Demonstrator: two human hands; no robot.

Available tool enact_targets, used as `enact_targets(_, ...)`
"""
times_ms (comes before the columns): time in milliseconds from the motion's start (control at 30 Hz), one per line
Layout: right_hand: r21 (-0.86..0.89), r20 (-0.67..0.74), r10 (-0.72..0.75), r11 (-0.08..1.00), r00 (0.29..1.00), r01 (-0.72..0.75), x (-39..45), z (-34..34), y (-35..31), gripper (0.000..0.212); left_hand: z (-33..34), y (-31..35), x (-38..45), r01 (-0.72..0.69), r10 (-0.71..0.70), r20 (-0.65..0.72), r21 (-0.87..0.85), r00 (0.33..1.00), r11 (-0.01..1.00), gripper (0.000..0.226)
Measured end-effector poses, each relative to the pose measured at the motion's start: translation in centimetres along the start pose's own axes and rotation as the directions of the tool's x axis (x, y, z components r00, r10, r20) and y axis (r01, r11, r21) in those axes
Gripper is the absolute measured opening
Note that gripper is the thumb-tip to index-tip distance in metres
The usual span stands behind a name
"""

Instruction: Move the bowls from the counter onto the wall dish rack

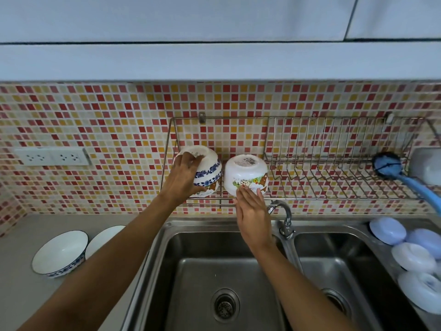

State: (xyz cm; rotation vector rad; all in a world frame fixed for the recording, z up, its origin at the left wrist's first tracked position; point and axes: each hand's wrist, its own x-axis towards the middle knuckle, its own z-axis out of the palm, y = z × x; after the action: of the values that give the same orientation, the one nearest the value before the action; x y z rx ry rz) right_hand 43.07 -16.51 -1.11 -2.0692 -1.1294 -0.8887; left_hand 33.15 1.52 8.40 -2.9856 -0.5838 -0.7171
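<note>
Two bowls (60, 253) on grey counter (16, 283), left hand (185, 174) clasping racked bowl (207, 168), right hand (253, 209) flat.

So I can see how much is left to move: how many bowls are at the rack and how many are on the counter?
At the wall rack: 3 (bear-print bowl; blue-floral bowl in the left hand; what looks like a second bear-print bowl nested under it)
On the counter: 2 (blue-rimmed bowl; white bowl, partly hidden)
Total: 5

Both arms extended forward and upward. Left hand (182, 174) curled, fingers (191, 156) bent in a grasp. Right hand (253, 211) flat, fingers straight, unclenched.
</note>
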Motion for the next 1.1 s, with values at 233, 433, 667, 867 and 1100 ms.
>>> enact_targets(233,0.014,0.001,0.005,1.000,1.000,-0.005,-0.1,0.2,0.0,0.034,1.3,-0.6,0.0,0.017,-0.019,-0.028,-0.058,0.999,0.998,0.099)
enact_targets(433,0.027,-0.013,0.016,1.000,1.000,-0.015,-0.3,0.3,0.0,0.033,1.9,-1.1,0.3,0.024,-0.023,0.008,-0.128,1.000,0.991,0.102)
enact_targets(667,0.024,-0.032,0.019,1.000,0.999,-0.018,-0.3,0.5,0.0,0.030,2.2,-1.2,0.9,0.028,-0.020,0.076,-0.109,0.997,0.994,0.104)
enact_targets(867,0.018,-0.019,0.022,1.000,1.000,-0.022,-0.3,0.4,-0.1,0.029,2.9,-2.0,1.0,0.028,-0.013,0.100,-0.147,0.995,0.989,0.099)
enact_targets(1100,-0.001,0.045,0.049,0.999,0.998,-0.049,-0.1,-0.1,-0.5,0.030,3.5,-2.3,0.2,0.091,-0.075,0.056,-0.370,0.996,0.925,0.069)
